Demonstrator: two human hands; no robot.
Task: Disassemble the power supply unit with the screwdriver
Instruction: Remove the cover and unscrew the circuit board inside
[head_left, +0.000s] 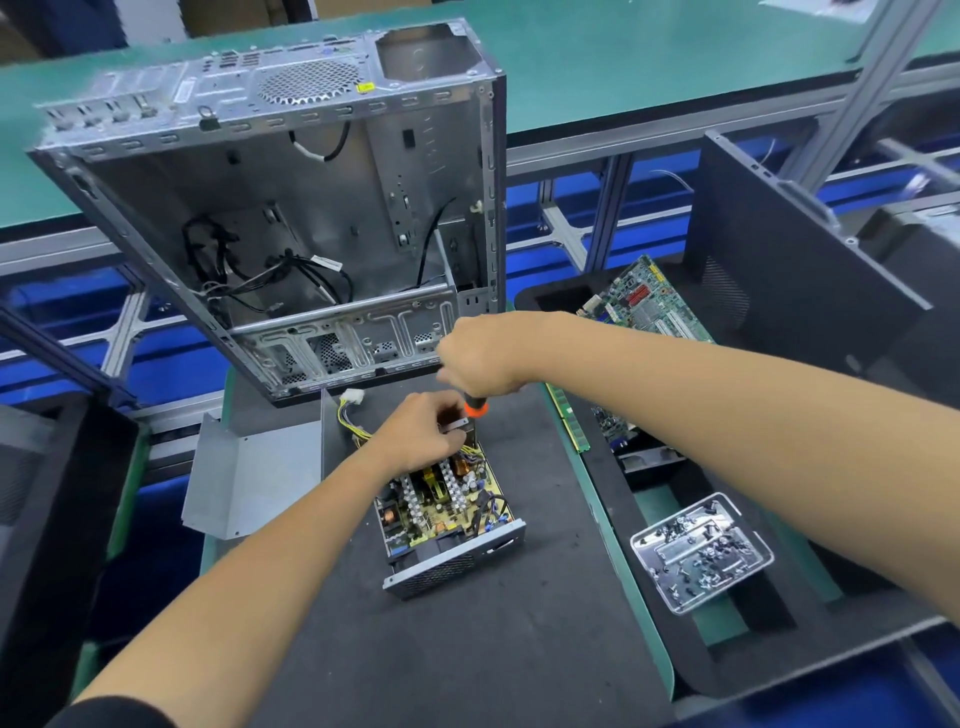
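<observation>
No text, brand or number can be read anywhere. A small yellow sticker (365, 87) sits on the rear panel of the computer case (291, 208), but its print is too small to make out. White tags on the cables (326, 263) inside the case carry marks that are blurred. The circuit board (441, 506) of the power supply and the motherboard (647, 301) show no legible lettering.

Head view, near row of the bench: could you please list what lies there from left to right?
Bent grey sheet-metal cover → opened power supply unit with exposed circuit board → clear plastic tray of screws.
</observation>
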